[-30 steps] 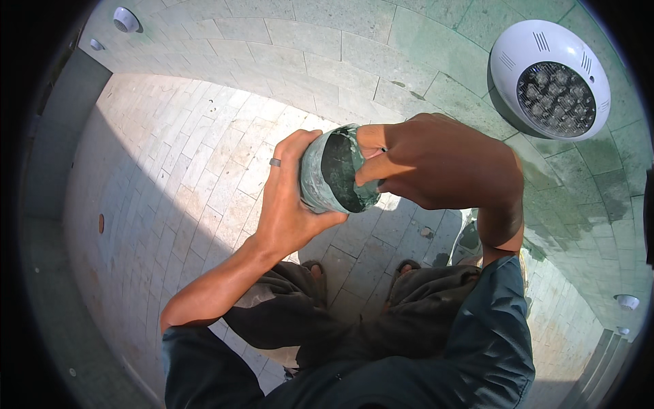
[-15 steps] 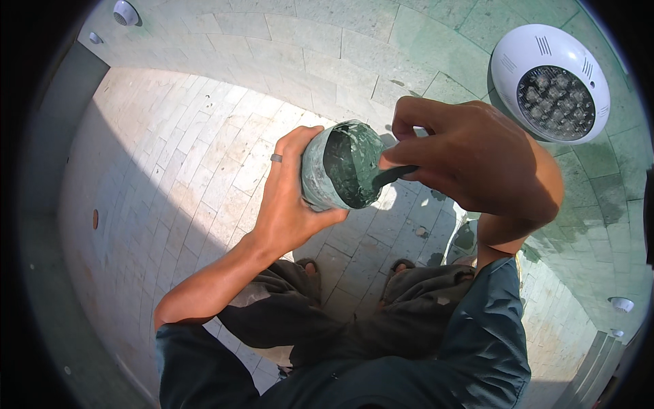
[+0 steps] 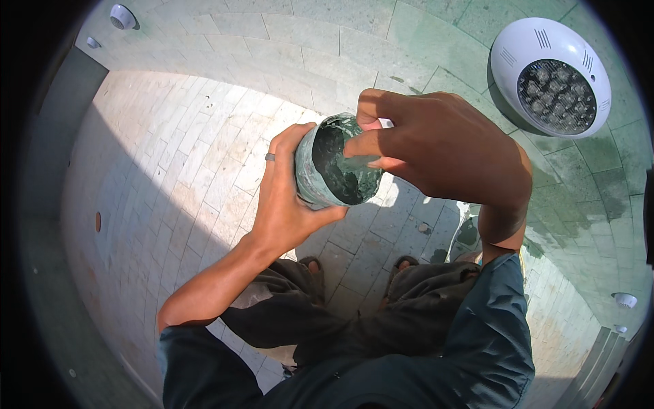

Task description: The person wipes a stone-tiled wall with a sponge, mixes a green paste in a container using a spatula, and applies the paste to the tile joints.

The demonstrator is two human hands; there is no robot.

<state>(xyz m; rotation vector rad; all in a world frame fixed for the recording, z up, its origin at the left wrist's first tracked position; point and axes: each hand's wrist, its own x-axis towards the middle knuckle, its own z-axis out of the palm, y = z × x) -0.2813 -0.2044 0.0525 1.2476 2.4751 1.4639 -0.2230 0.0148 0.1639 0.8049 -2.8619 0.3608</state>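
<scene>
My left hand (image 3: 283, 204), with a ring on one finger, grips a small round container (image 3: 310, 180) from the side and tilts its mouth toward me. Dark green paste (image 3: 340, 170) fills the inside of the container. My right hand (image 3: 449, 150) sits at the container's mouth, thumb and fingers pinched together over the rim. A thin dark tool seen in that pinch earlier is now hidden behind the fingers. Both hands are raised in front of my chest.
I stand on the pale tiled floor (image 3: 184, 157) of an empty basin with green tiled walls. A round white lamp (image 3: 552, 75) sits on the wall at upper right. Small white fittings (image 3: 122, 15) dot the wall. My sandalled feet (image 3: 310, 264) are below.
My right hand has drawn back from covering the container's mouth toward its right rim, and the paste inside shows more. The left hand keeps the same hold.
</scene>
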